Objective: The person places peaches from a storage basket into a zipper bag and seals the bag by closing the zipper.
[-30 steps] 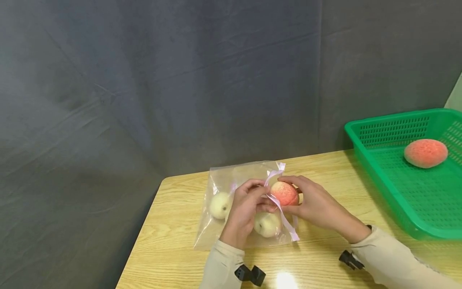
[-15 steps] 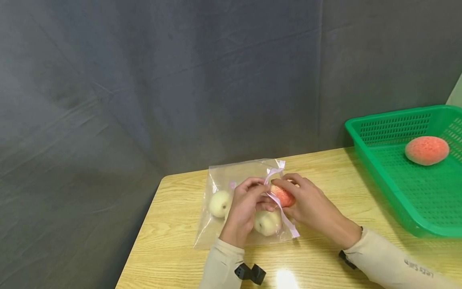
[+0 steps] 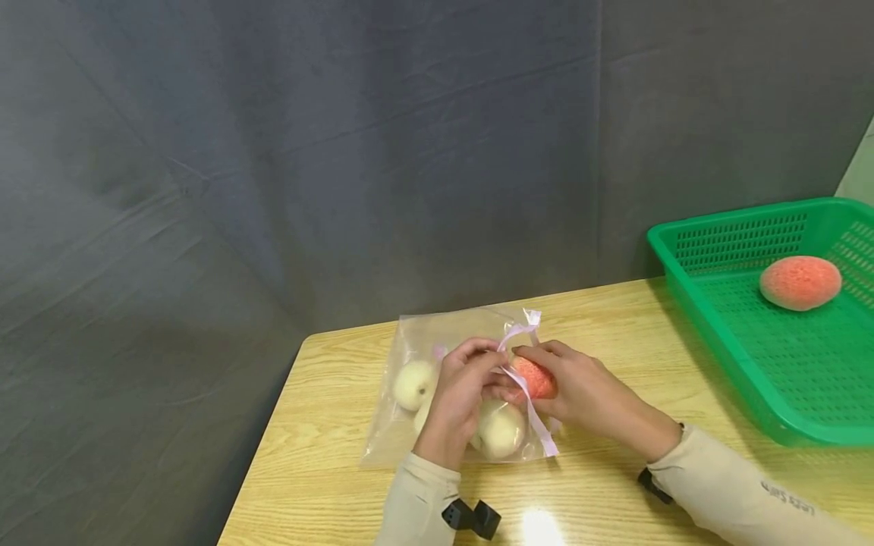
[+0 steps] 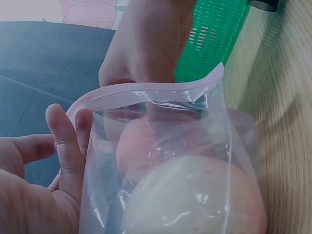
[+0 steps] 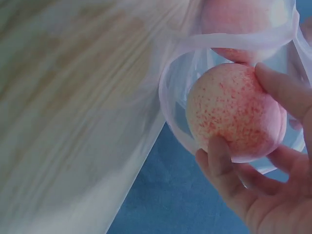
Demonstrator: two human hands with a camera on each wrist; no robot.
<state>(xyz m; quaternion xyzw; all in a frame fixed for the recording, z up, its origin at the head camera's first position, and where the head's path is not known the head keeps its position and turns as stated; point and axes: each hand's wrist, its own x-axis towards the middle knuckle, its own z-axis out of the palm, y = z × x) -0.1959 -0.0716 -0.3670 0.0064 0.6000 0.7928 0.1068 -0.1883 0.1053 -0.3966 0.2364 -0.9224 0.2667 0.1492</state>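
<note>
A clear plastic zip bag (image 3: 426, 334) with a lilac zip strip lies on the table, several pale peaches (image 3: 501, 431) inside it. My left hand (image 3: 464, 398) pinches the edge of its mouth and keeps it parted. My right hand (image 3: 590, 390) grips a red-speckled peach (image 3: 534, 378) at that mouth, fingers and thumb spread round it. In the right wrist view the gripped peach (image 5: 234, 109) sits within the loop of the bag's rim, another peach (image 5: 239, 19) behind it. The left wrist view shows a pale peach (image 4: 185, 195) through the plastic, nearer than the gripped one.
A green slotted basket (image 3: 727, 349) stands at the right of the wooden table (image 3: 307, 447), holding one red oval peach (image 3: 800, 282). A dark grey curtain (image 3: 437, 152) hangs behind the table. Black mounts (image 3: 471, 519) sit at both wrists.
My right hand has pushed the peach slightly left, into the bag's mouth, its fingers now covering more of it. A pale peach inside has rolled a little. My left hand keeps its place.
</note>
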